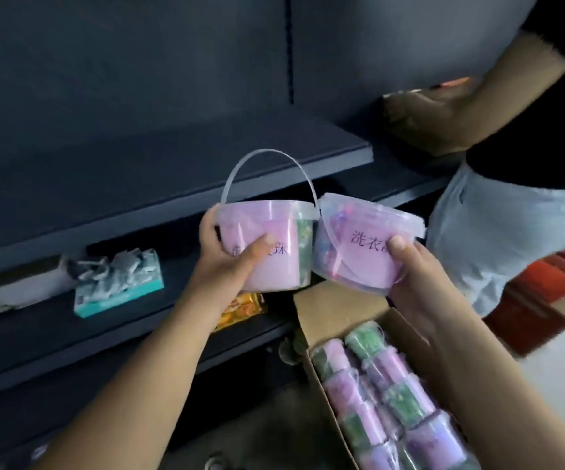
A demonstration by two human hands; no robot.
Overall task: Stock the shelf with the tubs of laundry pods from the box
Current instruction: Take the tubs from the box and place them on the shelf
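Beyond your left hand [237, 262] and right hand [413, 266], the dark shelf [172, 154] runs flat and matte, with a hard front edge. To the right of your right hand a second person [511, 215] reaches into the next bay; swing that way and you could clip their arm. Below your right hand the cardboard box [325, 310] sits open, packed with rows of tubs [393, 395] on their sides.

Your left hand grips the first tub [274, 225] around its wall, thumb across the pink label. Your right hand holds the second tub [369, 232] the same way, tipped towards the first, the two apparently touching.

Both tubs are round, clear, glossy plastic, so a loose grip could let one slide, and the tipped one may topple if set down at that angle. The thin loop handle [267, 157] stands up above your left hand and could catch the shelf edge. Left of that hand, a soft tissue box [118, 283] and a crinkly orange packet [240, 308] crowd the lower board.
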